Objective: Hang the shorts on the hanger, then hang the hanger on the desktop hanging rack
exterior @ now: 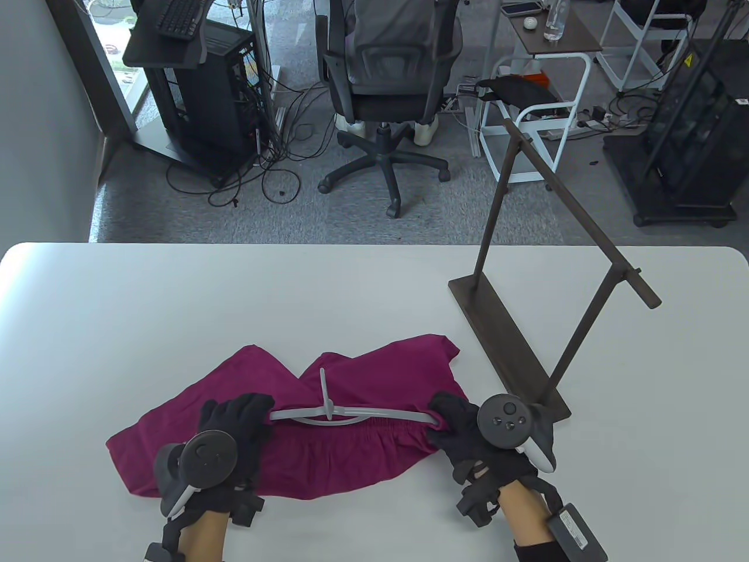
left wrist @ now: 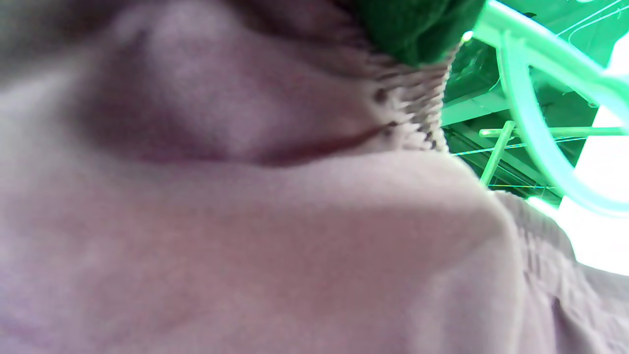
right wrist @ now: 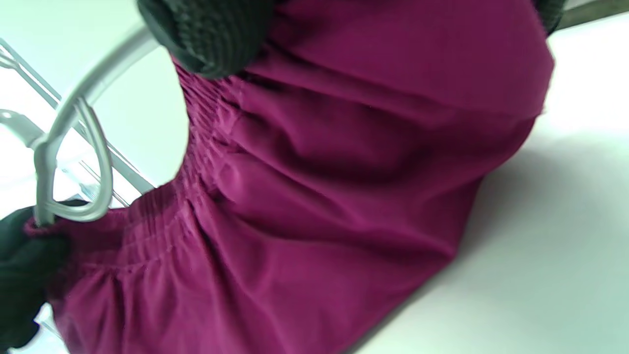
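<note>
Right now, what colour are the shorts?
Magenta-purple shorts; table view shows them best.

Beyond the white rounded table [exterior: 175, 304], a black mesh office chair [exterior: 386, 88] stands on grey carpet [exterior: 445, 205]. A black computer cart [exterior: 193, 88] with tangled cables sits left; a white-framed side table [exterior: 550, 41] carrying a clear bottle [exterior: 555, 20] sits right.

The tabletop [exterior: 175, 304] lies bare across the upper left and centre of the frame, open to a pass from either side. At right the rack [exterior: 562, 246] blocks the way: its base runs diagonally toward the lower right, two posts rise from it, and the slanted bar spans above. Only a narrow strip of tabletop separates the base from the right hand [exterior: 468, 439].
</note>
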Tool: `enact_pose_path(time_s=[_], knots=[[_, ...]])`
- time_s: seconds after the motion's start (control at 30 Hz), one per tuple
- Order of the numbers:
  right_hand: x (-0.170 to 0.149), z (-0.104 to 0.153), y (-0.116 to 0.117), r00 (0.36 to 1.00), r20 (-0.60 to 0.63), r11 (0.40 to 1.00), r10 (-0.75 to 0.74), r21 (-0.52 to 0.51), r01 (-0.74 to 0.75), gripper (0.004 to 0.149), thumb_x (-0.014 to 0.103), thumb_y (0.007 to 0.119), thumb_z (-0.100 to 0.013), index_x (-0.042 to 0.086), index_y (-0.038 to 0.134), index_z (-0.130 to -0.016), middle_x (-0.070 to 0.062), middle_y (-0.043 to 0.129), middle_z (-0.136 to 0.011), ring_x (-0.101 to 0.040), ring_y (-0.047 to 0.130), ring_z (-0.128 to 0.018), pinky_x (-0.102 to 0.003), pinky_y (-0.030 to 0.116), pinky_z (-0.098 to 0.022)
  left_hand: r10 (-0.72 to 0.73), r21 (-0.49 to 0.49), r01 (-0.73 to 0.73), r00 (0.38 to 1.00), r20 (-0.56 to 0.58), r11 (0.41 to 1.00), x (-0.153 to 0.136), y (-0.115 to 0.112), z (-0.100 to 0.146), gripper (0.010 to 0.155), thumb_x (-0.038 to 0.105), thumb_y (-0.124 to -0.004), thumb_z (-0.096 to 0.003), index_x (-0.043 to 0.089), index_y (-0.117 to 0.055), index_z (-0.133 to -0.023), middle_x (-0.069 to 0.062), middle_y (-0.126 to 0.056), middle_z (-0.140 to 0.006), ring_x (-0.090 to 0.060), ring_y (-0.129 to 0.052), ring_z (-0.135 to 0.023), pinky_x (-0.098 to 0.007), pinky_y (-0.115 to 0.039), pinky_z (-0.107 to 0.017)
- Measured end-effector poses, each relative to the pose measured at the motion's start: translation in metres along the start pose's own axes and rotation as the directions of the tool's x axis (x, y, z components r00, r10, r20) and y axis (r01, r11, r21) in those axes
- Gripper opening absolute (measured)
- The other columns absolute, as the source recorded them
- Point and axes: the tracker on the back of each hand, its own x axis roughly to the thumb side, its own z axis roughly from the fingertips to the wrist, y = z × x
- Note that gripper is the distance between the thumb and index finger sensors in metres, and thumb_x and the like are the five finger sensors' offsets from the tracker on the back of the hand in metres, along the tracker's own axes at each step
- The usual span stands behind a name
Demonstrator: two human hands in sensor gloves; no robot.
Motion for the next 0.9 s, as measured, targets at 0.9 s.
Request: enact_pose_path(time_s=[0.9], knots=[[0.116, 0.01, -0.158, 0.979, -0.18, 0.735, 0.097, -0.65, -0.192, 0.057, 0.043, 0.084, -0.04, 0.008, 0.076, -0.084, -0.021, 0.087, -0.082, -0.031, 0.107, -0.044, -0.044, 0.099, -0.022, 0.072, 0.095, -0.073, 0.997, 0.008, 0.993, -0.001, 0.011, 0.004, 0.081, 0.058, -0.074, -0.0393, 0.03, -0.043, -0.108, -0.005, -0.041, -0.115, -0.037, -0.046, -0.112, -0.069, -0.034, -0.073]])
